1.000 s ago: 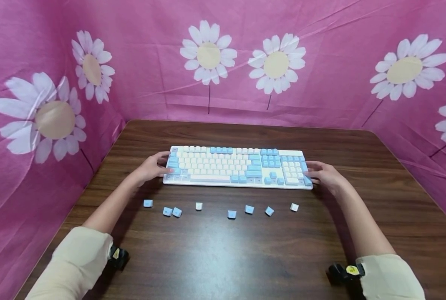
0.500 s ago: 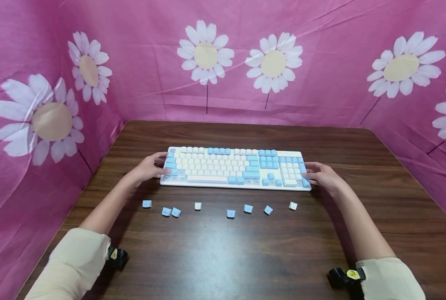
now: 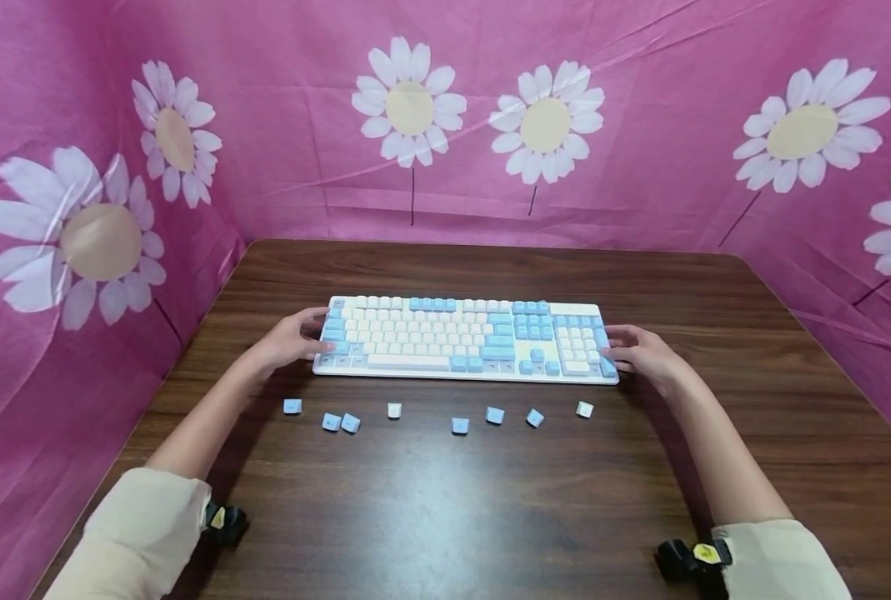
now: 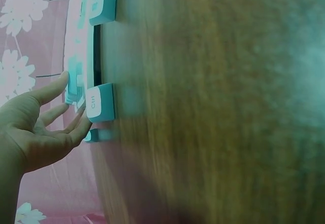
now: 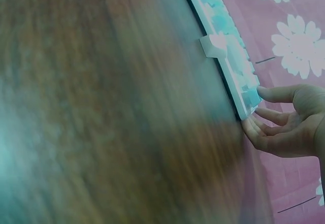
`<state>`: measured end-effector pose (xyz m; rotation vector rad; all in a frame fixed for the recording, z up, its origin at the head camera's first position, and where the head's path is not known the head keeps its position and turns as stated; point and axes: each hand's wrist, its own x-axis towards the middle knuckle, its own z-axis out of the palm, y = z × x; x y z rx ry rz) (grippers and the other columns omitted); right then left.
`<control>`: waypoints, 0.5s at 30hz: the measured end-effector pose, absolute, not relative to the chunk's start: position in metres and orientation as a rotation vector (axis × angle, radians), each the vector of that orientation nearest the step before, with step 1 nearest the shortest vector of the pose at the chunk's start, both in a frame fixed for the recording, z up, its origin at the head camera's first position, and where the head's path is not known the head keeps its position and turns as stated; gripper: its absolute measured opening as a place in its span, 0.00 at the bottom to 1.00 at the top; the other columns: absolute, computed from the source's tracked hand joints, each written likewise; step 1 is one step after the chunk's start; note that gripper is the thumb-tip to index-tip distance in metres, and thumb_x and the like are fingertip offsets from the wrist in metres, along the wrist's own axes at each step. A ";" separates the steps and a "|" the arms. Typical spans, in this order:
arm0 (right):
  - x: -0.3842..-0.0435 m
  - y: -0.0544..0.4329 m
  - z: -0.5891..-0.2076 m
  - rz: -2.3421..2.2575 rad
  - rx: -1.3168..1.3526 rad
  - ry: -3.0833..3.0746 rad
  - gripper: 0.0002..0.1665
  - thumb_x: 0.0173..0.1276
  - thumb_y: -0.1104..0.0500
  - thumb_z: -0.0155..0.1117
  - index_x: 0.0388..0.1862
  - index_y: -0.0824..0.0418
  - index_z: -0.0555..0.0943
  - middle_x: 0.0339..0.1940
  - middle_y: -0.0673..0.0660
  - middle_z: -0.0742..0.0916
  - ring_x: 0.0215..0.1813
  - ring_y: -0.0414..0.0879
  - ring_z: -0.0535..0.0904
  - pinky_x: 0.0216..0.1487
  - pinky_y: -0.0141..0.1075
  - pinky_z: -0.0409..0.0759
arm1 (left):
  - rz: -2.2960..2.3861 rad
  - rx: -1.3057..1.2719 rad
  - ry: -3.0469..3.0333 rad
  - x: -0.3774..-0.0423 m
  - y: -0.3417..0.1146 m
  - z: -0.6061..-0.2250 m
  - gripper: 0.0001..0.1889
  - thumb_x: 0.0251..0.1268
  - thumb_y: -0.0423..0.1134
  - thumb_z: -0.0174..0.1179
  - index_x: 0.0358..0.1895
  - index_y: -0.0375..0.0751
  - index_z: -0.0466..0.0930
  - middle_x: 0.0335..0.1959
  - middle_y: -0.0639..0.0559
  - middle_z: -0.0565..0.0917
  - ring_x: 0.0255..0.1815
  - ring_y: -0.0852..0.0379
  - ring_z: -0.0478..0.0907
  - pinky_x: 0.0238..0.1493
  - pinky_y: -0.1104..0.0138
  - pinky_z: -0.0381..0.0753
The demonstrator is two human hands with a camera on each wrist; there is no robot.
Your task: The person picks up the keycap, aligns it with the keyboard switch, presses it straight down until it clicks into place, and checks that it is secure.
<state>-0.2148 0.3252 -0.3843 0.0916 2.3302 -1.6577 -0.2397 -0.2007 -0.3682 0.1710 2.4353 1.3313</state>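
A white and light-blue keyboard [image 3: 415, 337] lies across the dark wooden table, with bare switches showing at spots along its bottom row. My left hand [image 3: 289, 339] grips its left end, the thumb on top of the edge keys and the other fingers at the side. At the opposite end my right hand [image 3: 646, 357] holds the keyboard the same way, its fingertips reaching the lower edge in the right wrist view. In front of the keyboard lie several loose keycaps, among them a blue one [image 3: 292, 407] marked Ctrl in the left wrist view and a white one [image 3: 394, 411].
More loose keycaps sit along that row: a blue pair [image 3: 351, 423] at left, blue ones [image 3: 460, 426] mid-right and a white one [image 3: 584, 410] at the right end. Pink cloth [image 3: 475, 208] with printed daisies stands behind the table [image 3: 445, 517] and along both sides.
The keyboard has shifted slightly to the left and nearer to me, with both hands still on its ends. The loose keycaps lie as before; the head view has shifted slightly.
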 end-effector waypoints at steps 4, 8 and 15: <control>-0.216 0.326 -0.386 -1.643 0.084 2.330 0.43 0.61 0.61 0.64 0.66 0.77 0.53 0.55 0.70 0.67 0.40 0.33 0.73 0.41 0.27 0.75 | 1.347 0.189 2.443 -0.235 -0.202 -0.369 0.38 0.61 0.30 0.59 0.70 0.30 0.47 0.63 0.26 0.56 0.58 0.36 0.63 0.47 0.59 0.74; -0.212 0.322 -0.382 -1.625 0.088 2.340 0.40 0.63 0.63 0.60 0.67 0.77 0.52 0.58 0.73 0.65 0.41 0.33 0.71 0.43 0.27 0.74 | 1.356 0.198 2.441 -0.232 -0.203 -0.369 0.38 0.60 0.30 0.59 0.70 0.30 0.47 0.63 0.25 0.56 0.59 0.35 0.61 0.47 0.58 0.74; -0.213 0.325 -0.385 -1.710 0.046 2.280 0.37 0.67 0.62 0.57 0.67 0.76 0.53 0.53 0.62 0.72 0.43 0.33 0.73 0.46 0.29 0.73 | 1.375 0.183 2.426 -0.228 -0.203 -0.367 0.38 0.61 0.29 0.58 0.70 0.29 0.46 0.64 0.25 0.54 0.60 0.34 0.60 0.48 0.57 0.74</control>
